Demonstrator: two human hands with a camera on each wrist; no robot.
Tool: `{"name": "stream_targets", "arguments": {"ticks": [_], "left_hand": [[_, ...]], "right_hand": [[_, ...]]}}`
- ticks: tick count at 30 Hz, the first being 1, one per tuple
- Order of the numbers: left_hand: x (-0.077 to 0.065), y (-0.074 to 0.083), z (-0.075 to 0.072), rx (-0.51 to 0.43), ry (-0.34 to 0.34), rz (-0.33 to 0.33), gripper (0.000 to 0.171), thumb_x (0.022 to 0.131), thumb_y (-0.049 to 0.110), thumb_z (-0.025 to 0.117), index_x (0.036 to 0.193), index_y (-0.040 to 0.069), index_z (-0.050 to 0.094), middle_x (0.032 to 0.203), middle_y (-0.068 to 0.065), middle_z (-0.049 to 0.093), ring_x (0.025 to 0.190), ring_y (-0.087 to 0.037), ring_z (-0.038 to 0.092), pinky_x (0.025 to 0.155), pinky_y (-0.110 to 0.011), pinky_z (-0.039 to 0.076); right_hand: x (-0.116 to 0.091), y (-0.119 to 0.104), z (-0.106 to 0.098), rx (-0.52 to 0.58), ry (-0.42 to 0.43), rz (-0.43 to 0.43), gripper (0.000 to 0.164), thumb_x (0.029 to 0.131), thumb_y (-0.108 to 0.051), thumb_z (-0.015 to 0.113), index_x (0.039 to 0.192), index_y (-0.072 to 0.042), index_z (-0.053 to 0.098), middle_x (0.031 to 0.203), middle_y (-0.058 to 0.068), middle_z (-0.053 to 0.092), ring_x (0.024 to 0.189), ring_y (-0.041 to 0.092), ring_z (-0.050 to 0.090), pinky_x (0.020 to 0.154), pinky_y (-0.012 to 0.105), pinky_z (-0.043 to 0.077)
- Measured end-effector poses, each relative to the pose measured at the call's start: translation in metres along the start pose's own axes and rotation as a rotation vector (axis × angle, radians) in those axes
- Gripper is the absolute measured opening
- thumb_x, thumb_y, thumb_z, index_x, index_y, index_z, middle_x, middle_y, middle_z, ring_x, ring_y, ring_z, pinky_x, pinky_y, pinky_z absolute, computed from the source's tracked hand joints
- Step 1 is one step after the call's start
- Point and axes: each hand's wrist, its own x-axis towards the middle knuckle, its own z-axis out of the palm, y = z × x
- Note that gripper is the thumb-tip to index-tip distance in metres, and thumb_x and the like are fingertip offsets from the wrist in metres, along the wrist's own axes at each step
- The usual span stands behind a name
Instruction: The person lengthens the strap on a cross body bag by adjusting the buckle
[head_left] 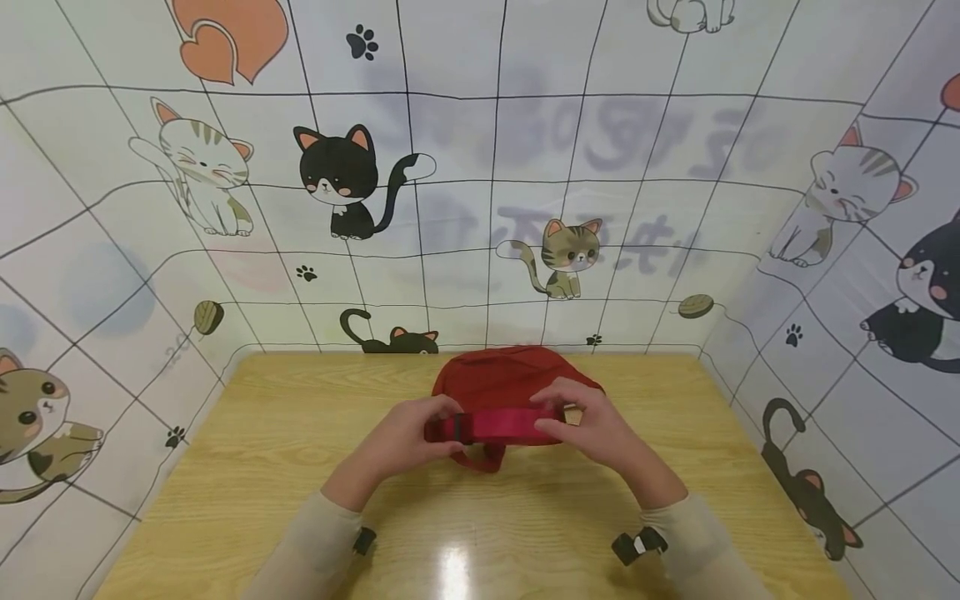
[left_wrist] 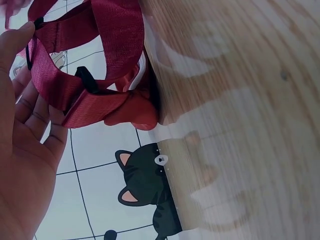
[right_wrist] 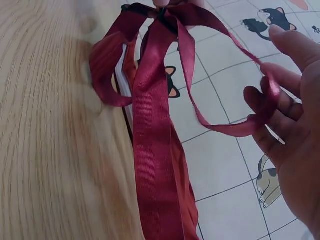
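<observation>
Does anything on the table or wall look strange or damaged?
The red bag shows no visible damage. The blurred grey lettering on the cat-patterned wall covering looks odd: it seems to show through from behind.

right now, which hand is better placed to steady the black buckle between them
The left hand, likely: it pinches the strap close beside the black buckle, while the right hand is farther off, at the strap's loop.

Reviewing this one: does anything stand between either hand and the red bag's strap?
Nothing visible does. The left hand holds the strap; the right hand touches its loop. The red bag lies behind.
</observation>
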Motion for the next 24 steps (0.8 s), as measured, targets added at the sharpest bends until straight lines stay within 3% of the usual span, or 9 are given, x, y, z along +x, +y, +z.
{"name": "stream_targets", "arguments": {"ticks": [6,13,18,24], "left_hand": [[0.0,-0.001,0.0,0.014,-0.011,-0.009,0.041,0.091,0.029,0.094,0.125,0.028,0.07,0.099,0.02,0.069,0.088,-0.006,0.064,0.082,-0.032,0.056],[0.0,0.0,0.0,0.005,-0.016,-0.012,0.041,0.092,0.028,0.094,0.125,0.027,0.07,0.098,0.02,0.069,0.087,-0.007,0.064,0.08,-0.032,0.056],[-0.001,-0.001,0.0,-0.006,-0.017,-0.01,0.041,0.092,0.028,0.094,0.125,0.027,0.07,0.098,0.02,0.069,0.086,-0.008,0.065,0.079,-0.032,0.056],[-0.001,0.0,0.001,-0.013,-0.021,-0.02,0.042,0.092,0.028,0.094,0.126,0.028,0.069,0.099,0.021,0.069,0.086,-0.006,0.064,0.08,-0.032,0.057]], "right_hand": [[-0.005,0.014,-0.007,-0.066,0.023,0.003,0.026,0.102,-0.005,0.079,0.125,-0.016,0.077,0.118,0.01,0.074,0.108,0.026,0.073,0.095,0.038,0.06],[-0.015,0.042,-0.007,-0.238,-0.015,0.033,0.027,0.1,-0.005,0.081,0.126,-0.009,0.075,0.12,0.004,0.073,0.109,0.032,0.071,0.093,0.048,0.062],[-0.023,0.06,0.002,-0.43,-0.077,0.065,0.03,0.099,-0.012,0.085,0.127,-0.009,0.074,0.117,0.005,0.071,0.106,0.025,0.068,0.091,0.046,0.06],[-0.025,0.071,0.009,-0.504,-0.097,0.048,0.029,0.097,-0.009,0.086,0.125,-0.009,0.076,0.114,0.002,0.076,0.102,0.018,0.071,0.09,0.046,0.061]]}}
